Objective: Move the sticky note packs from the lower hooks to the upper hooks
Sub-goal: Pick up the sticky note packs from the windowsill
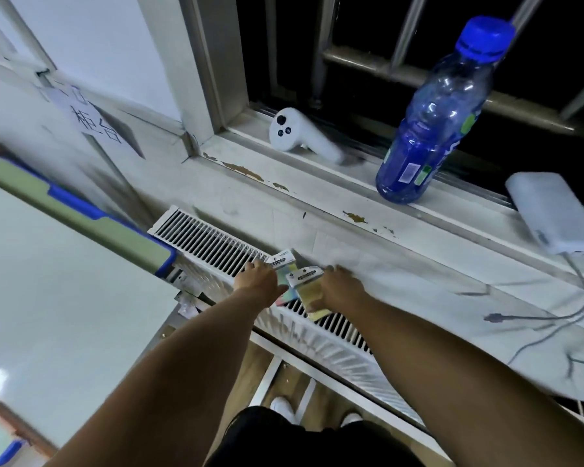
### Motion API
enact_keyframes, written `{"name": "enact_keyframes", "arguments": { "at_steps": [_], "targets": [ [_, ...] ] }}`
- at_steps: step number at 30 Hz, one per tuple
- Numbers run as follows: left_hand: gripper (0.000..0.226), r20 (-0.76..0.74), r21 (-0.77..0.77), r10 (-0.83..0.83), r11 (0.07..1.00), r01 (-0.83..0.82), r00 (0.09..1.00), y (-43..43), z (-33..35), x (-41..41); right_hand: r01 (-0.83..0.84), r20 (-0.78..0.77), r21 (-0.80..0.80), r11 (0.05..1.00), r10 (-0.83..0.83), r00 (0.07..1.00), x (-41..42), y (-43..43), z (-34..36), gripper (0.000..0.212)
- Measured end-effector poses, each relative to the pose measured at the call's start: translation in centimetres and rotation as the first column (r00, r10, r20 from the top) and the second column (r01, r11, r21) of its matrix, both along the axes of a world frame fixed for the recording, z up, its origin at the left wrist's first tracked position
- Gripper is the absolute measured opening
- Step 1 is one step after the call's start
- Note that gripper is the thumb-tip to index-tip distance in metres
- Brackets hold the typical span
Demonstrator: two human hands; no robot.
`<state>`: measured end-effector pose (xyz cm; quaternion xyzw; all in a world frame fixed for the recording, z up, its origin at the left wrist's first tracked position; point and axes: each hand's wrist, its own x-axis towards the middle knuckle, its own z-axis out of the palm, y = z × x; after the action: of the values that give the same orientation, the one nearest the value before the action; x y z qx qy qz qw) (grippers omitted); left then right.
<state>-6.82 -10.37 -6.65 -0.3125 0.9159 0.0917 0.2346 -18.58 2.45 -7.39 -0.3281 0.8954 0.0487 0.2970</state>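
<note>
My left hand [257, 279] grips a sticky note pack [280, 261] with a white header card and pastel sheets. My right hand [339, 291] holds a second pack [309, 291] with yellow sheets, its white header overlapping the first pack. Both packs are held over the white slatted radiator grille [213, 244] at the edge of the sill. The hooks are hidden below the grille and behind my hands; a few hanging items [188, 301] show at the left under the grille.
On the window ledge [317, 197] stand a blue plastic bottle [429, 129], a white controller [300, 134] and a white power bank [557, 214] with cables [536, 318] trailing over the sill. A whiteboard with a blue and green frame [81, 217] is on the left.
</note>
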Motion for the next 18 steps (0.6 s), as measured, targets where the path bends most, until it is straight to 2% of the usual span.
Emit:
{"name": "enact_keyframes", "arguments": {
  "at_steps": [7, 11, 15, 18],
  "targets": [
    [0.100, 0.047, 0.032, 0.047, 0.998, -0.048, 0.998, 0.0, -1.1, -1.1, 0.097, 0.077, -0.097, 0.991, -0.089, 0.993, -1.4, 0.2, 0.2, 0.069],
    [0.092, 0.012, 0.046, 0.078, 0.996, -0.079, 0.997, -0.2, -1.1, -1.7, 0.096, 0.090, -0.155, 0.983, -0.083, 0.992, -1.3, 0.4, 0.5, 0.076],
    [0.089, 0.044, 0.043, 0.053, 0.998, -0.055, 0.998, -0.3, -0.7, -1.5, 0.116, 0.168, -0.239, 0.964, -0.077, 0.983, -0.6, 1.2, 0.6, 0.074],
    [0.083, 0.008, 0.081, 0.071, 0.994, -0.072, 0.997, 0.0, -0.6, -0.8, 0.074, 0.181, -0.322, 0.944, -0.015, 0.983, -0.3, 1.6, 1.1, 0.075]
  ]
}}
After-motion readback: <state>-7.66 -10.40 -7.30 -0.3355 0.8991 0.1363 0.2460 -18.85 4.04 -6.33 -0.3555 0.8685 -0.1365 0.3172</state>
